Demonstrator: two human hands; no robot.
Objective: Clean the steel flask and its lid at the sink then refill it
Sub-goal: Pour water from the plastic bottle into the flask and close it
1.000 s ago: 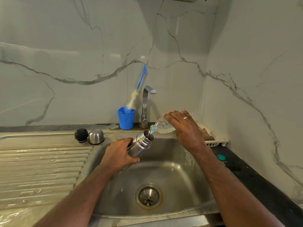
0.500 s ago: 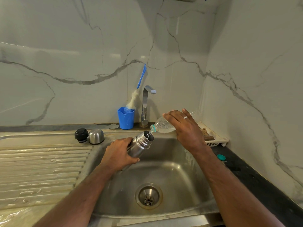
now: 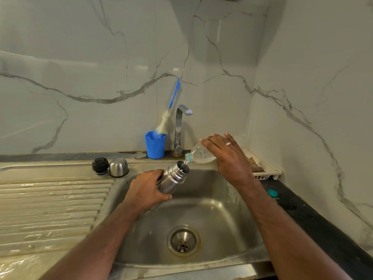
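steel flask (image 3: 171,179): open, tilted over sink (image 3: 212,203) | lid (image 3: 118,167): upside-down on sink's rim

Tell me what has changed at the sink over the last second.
Nothing has visibly moved. The left hand still grips the tilted steel flask over the sink, and the right hand still holds the plastic bottle tipped at the flask's mouth, water trickling in. The lids stay on the drainboard.

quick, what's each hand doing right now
Left hand: grips the tilted steel flask.
Right hand: holds the clear plastic water bottle, pouring into it.
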